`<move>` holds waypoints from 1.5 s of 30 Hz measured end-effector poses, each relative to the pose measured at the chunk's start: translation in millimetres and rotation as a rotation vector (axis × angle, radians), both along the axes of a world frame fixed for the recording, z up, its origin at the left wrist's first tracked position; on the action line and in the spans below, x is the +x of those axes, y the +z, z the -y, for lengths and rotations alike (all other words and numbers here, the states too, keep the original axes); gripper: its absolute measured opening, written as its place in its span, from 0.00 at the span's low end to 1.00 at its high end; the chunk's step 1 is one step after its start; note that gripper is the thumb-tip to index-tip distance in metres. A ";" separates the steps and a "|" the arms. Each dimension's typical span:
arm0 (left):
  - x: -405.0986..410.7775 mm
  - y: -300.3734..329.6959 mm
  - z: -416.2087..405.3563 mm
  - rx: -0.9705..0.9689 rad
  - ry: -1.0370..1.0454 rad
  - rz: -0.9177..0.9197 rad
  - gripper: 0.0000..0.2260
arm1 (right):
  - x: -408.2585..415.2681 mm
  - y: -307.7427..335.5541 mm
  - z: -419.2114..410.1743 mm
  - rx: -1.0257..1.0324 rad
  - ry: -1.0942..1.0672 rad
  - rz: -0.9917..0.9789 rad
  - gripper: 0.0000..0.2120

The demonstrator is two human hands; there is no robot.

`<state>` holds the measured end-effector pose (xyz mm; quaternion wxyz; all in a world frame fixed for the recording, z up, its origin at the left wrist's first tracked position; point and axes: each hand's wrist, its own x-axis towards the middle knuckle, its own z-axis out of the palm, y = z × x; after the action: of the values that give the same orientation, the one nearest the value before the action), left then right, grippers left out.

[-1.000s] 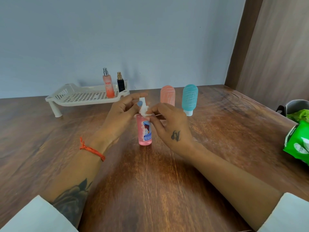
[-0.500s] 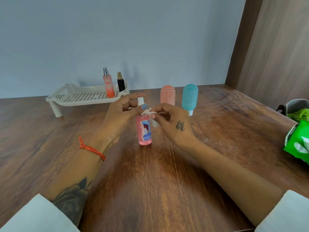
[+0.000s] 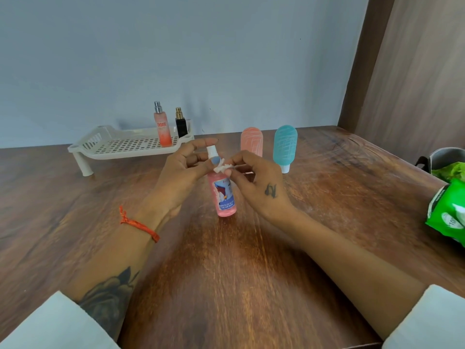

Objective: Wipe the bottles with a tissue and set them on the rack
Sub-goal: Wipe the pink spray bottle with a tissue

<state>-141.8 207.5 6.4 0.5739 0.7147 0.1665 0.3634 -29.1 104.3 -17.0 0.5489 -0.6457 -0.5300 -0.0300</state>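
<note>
1. On the wooden worktop (image 3: 226,273), the pink spray bottle (image 3: 224,195) stands upright at the centre.
2. The left hand (image 3: 181,172) and the right hand (image 3: 256,180) meet above it; the fingers of both pinch a small white tissue (image 3: 221,168) at the bottle's neck.
3. At 1 o'clock from it stand a salmon squeeze bottle (image 3: 251,141) and a teal squeeze bottle (image 3: 285,147), caps down.
4. At 11 o'clock, the white rack (image 3: 120,146) carries an orange spray bottle (image 3: 162,127) and a black bottle (image 3: 181,123).
5. A green packet (image 3: 448,212) lies at 3 o'clock.
</note>
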 end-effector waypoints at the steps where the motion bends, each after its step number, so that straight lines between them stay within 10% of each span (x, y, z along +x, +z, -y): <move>1: -0.3 0.2 -0.1 0.001 -0.010 -0.005 0.13 | 2.1 0.1 -0.5 -0.017 0.028 -0.067 0.00; 5: -1.4 1.7 -1.7 0.006 -0.029 -0.053 0.12 | 4.8 -0.6 -0.4 -0.032 0.043 -0.173 0.03; 11: -1.7 3.0 -1.7 0.022 -0.043 -0.063 0.15 | -3.8 -4.4 -2.5 0.117 -0.044 0.185 0.03; 20: -1.7 0.6 -1.7 0.078 -0.018 -0.071 0.14 | 3.1 -4.2 -2.9 -0.066 0.011 -0.155 0.03; 25: -1.5 0.0 -1.9 0.063 0.018 -0.060 0.14 | -2.6 -1.0 0.5 0.089 -0.034 0.034 0.02; 38: -1.3 -1.5 -2.9 0.003 0.133 -0.062 0.14 | 11.8 5.7 11.7 -0.430 0.243 0.358 0.05; 45: -1.0 3.5 -5.7 -0.181 0.172 0.208 0.11 | 11.9 8.7 9.8 -0.167 0.050 -0.493 0.03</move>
<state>-142.8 213.1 9.9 0.6168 0.6016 0.1990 0.4669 -17.2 94.5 -8.3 0.6070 -0.6631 -0.3966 0.1859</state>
